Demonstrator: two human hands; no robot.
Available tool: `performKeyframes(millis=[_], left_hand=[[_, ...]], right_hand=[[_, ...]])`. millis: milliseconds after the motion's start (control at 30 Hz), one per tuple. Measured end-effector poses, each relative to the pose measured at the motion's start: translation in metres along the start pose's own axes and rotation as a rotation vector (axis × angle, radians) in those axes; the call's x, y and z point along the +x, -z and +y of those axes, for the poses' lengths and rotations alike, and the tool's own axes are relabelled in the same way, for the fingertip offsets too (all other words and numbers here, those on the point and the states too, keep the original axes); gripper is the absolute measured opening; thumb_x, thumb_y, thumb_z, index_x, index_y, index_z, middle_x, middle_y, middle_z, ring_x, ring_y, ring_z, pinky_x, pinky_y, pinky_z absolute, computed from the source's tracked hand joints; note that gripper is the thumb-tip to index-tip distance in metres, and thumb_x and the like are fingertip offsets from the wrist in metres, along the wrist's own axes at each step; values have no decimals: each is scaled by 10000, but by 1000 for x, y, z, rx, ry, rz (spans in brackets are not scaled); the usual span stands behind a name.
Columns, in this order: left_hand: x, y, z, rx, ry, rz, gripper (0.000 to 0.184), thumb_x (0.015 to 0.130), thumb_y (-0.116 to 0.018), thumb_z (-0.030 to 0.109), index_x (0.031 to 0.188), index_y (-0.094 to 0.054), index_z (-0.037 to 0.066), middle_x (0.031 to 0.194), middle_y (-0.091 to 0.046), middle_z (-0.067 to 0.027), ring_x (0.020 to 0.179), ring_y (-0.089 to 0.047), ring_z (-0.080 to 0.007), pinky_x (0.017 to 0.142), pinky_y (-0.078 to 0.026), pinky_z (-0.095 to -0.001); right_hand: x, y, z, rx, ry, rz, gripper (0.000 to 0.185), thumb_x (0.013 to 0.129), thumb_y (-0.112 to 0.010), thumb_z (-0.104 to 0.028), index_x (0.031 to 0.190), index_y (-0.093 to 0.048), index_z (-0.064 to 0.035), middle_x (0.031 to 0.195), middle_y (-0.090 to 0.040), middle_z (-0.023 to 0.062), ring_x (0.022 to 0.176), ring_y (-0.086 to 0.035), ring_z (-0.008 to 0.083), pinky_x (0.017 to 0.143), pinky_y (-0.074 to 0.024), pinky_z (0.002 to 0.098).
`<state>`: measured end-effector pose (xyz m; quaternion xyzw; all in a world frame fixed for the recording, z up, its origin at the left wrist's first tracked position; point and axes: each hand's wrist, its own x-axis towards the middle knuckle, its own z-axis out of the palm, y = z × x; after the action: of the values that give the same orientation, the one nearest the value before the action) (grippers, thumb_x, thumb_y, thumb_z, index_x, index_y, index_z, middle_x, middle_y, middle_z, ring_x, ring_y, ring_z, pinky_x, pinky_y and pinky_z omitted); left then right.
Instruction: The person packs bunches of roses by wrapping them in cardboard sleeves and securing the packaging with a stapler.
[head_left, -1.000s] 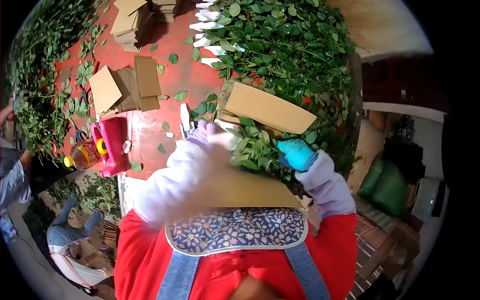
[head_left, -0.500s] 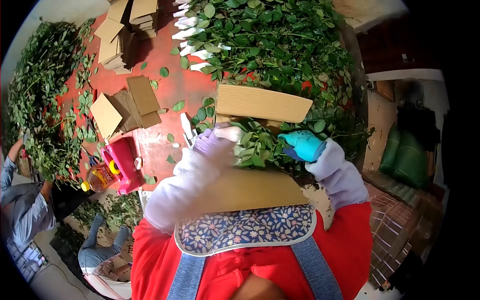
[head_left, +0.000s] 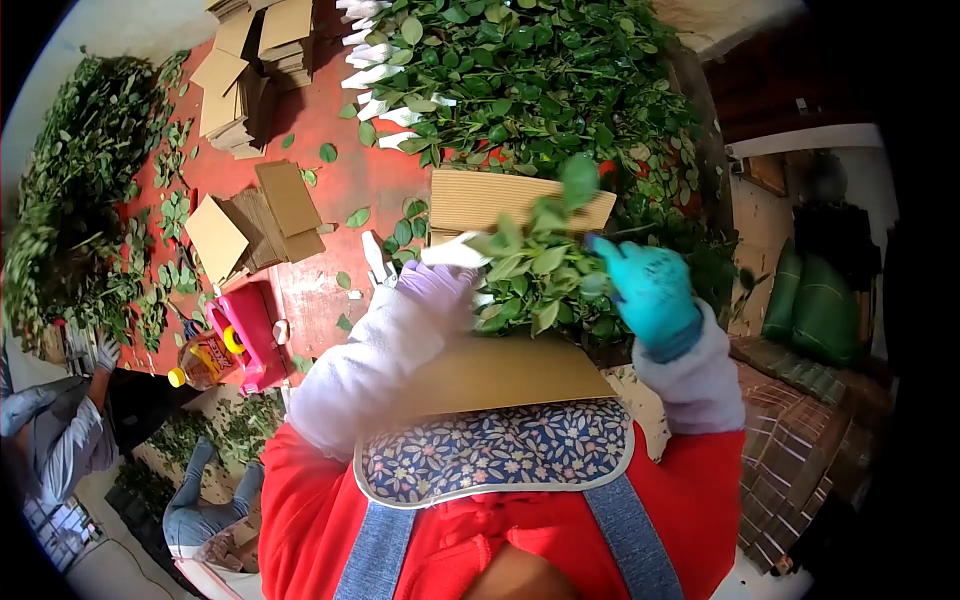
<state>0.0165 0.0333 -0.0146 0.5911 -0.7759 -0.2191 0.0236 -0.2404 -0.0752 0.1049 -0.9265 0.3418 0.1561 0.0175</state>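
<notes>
My left hand (head_left: 438,287), in a lavender glove, closes around the white-sleeved head (head_left: 455,251) of a leafy stem. That stem's leaves (head_left: 545,250) stretch rightward, partly smeared by motion. At their right end my right hand (head_left: 655,295), in a teal glove, has its fingers curled at the stem; leaves hide part of the grip. More cut greenery (head_left: 530,308) lies beneath, between a corrugated cardboard piece (head_left: 510,200) behind and a flat cardboard sheet (head_left: 500,375) nearest my body. Another white sleeved tip (head_left: 374,252) rests left of my left hand.
A large pile of leafy stems with white heads (head_left: 550,80) covers the far table. Cardboard stacks (head_left: 255,225), a pink container (head_left: 250,335) and a yellow-capped bottle (head_left: 205,360) stand left. Another person's gloved hand (head_left: 107,352) is at the far left, beside more greenery (head_left: 75,180).
My right hand has moved right and slightly toward me, turning upward. The leafy stem between my hands has risen over the corrugated cardboard. My left hand has shifted slightly.
</notes>
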Motion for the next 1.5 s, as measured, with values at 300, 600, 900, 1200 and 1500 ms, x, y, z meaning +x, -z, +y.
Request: performKeyframes(millis=[300,600,900,1200,1500], left_hand=[[2,-10,-4,-91,77,-236,565,821,-652,354,1303,-468,123,941,-655,-133,869,-649,-324,724,-526,-412],[-11,10,6,150,-86,153,508,738,-691,345,1213,-588,198,1301,-515,-34,1077,-521,-283,871,-453,-429],[-4,13,-3,33,-46,54,494,737,-684,382,1189,-603,201,1199,-569,-57,983,-547,-265,837,-444,-426],[8,16,5,-4,22,-128,536,653,-732,413,1139,-612,222,1337,-494,25,1001,-573,-225,783,-475,-419],[1,1,2,52,-44,65,487,675,-715,382,1129,-618,236,1301,-513,13,960,-575,-234,755,-467,-401]], right_hand=[[14,-85,-26,-306,-94,-96,253,797,-556,-94,1046,-509,-88,830,-593,153,707,-615,380,464,-461,502],[38,-89,3,-294,121,-292,519,843,-508,-80,1354,-441,-140,799,-632,90,653,-638,309,443,-430,489],[30,-125,-5,-219,202,-296,331,876,-446,-123,1197,-514,-78,776,-632,99,635,-636,288,477,-455,479],[17,-87,29,397,137,-224,622,830,-617,-507,1238,-529,-46,1180,-574,190,1026,-583,366,916,-447,437],[115,39,77,268,189,689,139,840,-655,-237,876,-650,-104,748,-637,84,690,-617,296,585,-481,394]])
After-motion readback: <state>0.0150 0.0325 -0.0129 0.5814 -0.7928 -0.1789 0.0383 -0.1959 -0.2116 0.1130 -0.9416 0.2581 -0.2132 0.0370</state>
